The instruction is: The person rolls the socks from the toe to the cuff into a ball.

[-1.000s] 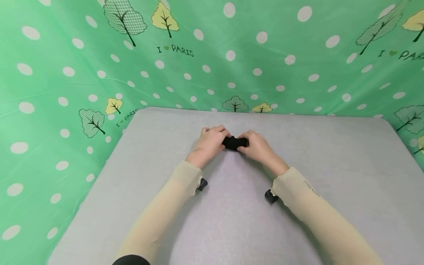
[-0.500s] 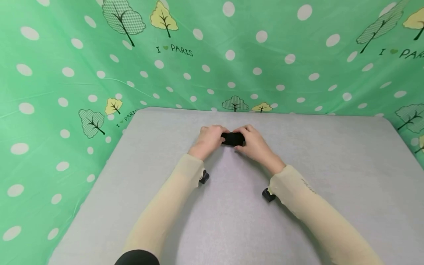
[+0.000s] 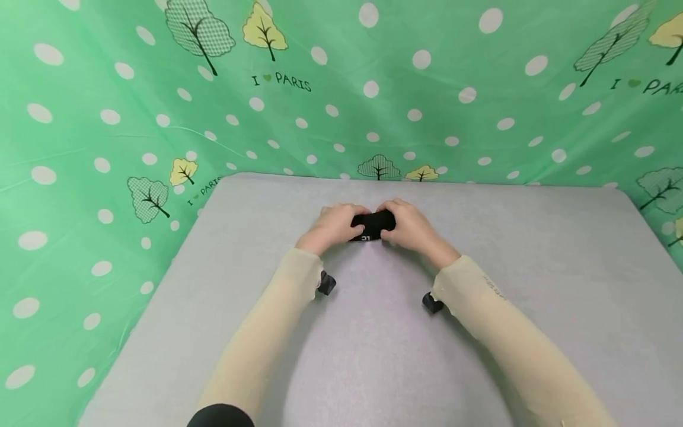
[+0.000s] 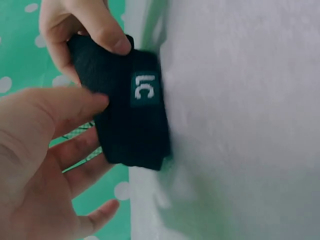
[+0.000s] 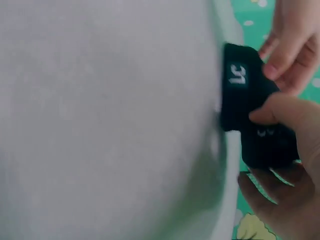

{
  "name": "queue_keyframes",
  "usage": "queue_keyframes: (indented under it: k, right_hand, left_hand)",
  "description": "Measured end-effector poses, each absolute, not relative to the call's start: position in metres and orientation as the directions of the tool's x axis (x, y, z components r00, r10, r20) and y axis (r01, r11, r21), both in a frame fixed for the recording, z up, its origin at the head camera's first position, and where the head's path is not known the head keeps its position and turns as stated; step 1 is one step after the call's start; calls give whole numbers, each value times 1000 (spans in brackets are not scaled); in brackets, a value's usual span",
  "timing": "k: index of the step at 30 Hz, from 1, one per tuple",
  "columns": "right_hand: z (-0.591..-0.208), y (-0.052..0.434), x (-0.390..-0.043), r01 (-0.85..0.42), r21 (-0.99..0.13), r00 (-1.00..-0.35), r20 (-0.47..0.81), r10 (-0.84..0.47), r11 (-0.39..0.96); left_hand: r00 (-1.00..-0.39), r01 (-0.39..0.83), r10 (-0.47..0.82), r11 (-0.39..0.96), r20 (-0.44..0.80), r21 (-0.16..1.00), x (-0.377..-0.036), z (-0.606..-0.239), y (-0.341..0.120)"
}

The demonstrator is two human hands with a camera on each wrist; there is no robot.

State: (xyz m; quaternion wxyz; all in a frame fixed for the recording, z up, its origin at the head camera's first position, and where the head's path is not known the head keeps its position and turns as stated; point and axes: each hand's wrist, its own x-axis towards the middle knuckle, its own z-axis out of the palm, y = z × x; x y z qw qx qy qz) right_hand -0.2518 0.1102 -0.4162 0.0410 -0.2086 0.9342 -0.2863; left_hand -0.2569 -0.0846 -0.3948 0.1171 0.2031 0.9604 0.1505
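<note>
A small black fabric roll (image 3: 373, 224) with a white "LC" label lies on the grey table (image 3: 373, 356), a little beyond its middle. My left hand (image 3: 333, 225) grips its left end and my right hand (image 3: 411, 228) grips its right end. In the left wrist view the roll (image 4: 132, 115) sits between my left hand's (image 4: 35, 165) thumb and fingers, while the right hand (image 4: 80, 25) pinches its far end. The right wrist view shows the roll (image 5: 250, 110) with my right hand's (image 5: 290, 165) thumb on top and fingers beneath. The left hand (image 5: 295, 45) holds the labelled end.
A green curtain (image 3: 107, 118) with white dots and tree prints hangs round the table's back and sides. Small black wrist cameras (image 3: 325, 283) (image 3: 431, 302) sit under both beige sleeves. Bare grey tabletop lies on every side of the hands.
Both hands have closed in on the roll and shifted slightly away from me. The roll has turned, so its white label now faces me.
</note>
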Motion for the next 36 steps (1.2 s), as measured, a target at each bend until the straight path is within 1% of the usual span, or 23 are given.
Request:
queue_keyframes:
  k: [6,9,13,19,23,27,30,36]
  right_hand:
    - [-402,128,-239,-382,-611,-878,6,-479,693]
    - [-395,136,-231,-373,-648,-874,5,-486,664]
    - [-387,146,-220,-351,-707,-880,26,-475,613]
    - [-382,158,-205,-315,-832,-890,92,-446,456]
    - [-384,169,-196,-277,-886,-905,110,-412,373]
    - [-389,177,-189,-273,-914,-899,132,-416,299]
    - [-393,181,-185,-284,-922,-892,154,-426,262]
    - [-397,186,-183,-249,-947,-909,155,-387,205]
  left_hand:
    - [-833,434,532,798,-151,419,-244,-390,-80]
    - [-808,458,578,740,-118,493,-237,-387,-75]
    - [-793,445,607,643,-60,624,-228,-387,-69]
    - [-829,342,558,467,28,816,-216,-394,-62]
    - [-865,277,499,369,63,887,-210,-397,-56]
    - [-894,231,440,291,85,928,-205,-398,-51]
    - [-902,207,422,236,91,949,-201,-398,-46]
    - [-905,203,412,203,104,958,-196,-399,-38]
